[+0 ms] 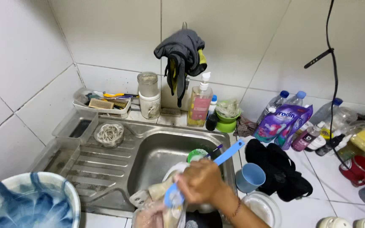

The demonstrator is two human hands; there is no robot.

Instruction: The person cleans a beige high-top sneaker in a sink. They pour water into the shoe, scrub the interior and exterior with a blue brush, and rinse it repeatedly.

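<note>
While over sink (148,145), right hand (201,181) clasping blue spatula (229,154)

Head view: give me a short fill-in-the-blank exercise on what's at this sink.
1. The right hand holds a utensil with a ____ handle.
2. The grey cloth hangs on the wall above the ____ dispenser.
3. The blue cup stands to the ____ of the sink.
4. The patterned bowl at lower left is blue and ____.

Missing words: blue; soap; right; white
</note>
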